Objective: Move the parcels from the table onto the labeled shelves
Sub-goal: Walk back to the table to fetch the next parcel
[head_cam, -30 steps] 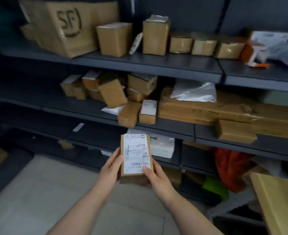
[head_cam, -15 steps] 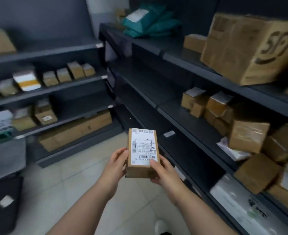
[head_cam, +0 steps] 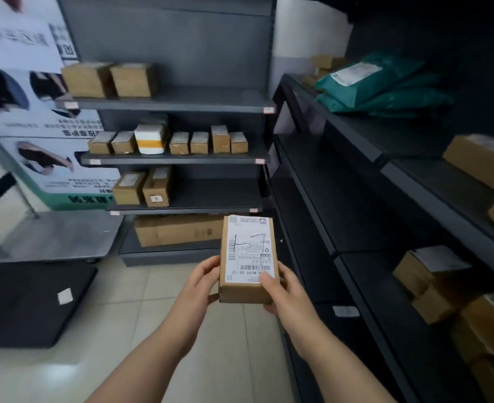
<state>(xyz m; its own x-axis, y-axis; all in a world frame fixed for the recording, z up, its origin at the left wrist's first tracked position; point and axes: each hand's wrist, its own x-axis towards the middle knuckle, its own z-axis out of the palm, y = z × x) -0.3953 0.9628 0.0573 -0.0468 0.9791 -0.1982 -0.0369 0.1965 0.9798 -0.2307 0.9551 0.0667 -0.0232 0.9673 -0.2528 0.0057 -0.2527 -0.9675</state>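
In the corner where two runs of shelving meet, the tall dark grey metal shelf unit (head_cam: 205, 97) faces the person, its ledges lined with rows of brown boxes; the second dark shelving run (head_cam: 353, 205) stretches down their right side with more cartons at its near end; a big white printed poster (head_cam: 22, 82) covers the wall to the left; below it stands a flat silver metal platform trolley (head_cam: 59, 237), and nearer lies a black rectangular case (head_cam: 30, 303) on the pale tiles; a long brown cardboard carton (head_cam: 179, 229) fills the bottom ledge of the facing unit; a pile of green plastic mailer bags (head_cam: 385, 88) sits high on the right run.

Both bare forearms reach forward and converge at chest height; between them the small brown cardboard parcel (head_cam: 247, 257) is held upright in the air, clear of every shelf, its white shipping label (head_cam: 250, 248) turned toward the person; the left hand (head_cam: 202, 283) grips the parcel's left edge, fingers curled behind it; the right hand (head_cam: 283, 292) cups the lower right corner, thumb pressed on the label's bottom edge.
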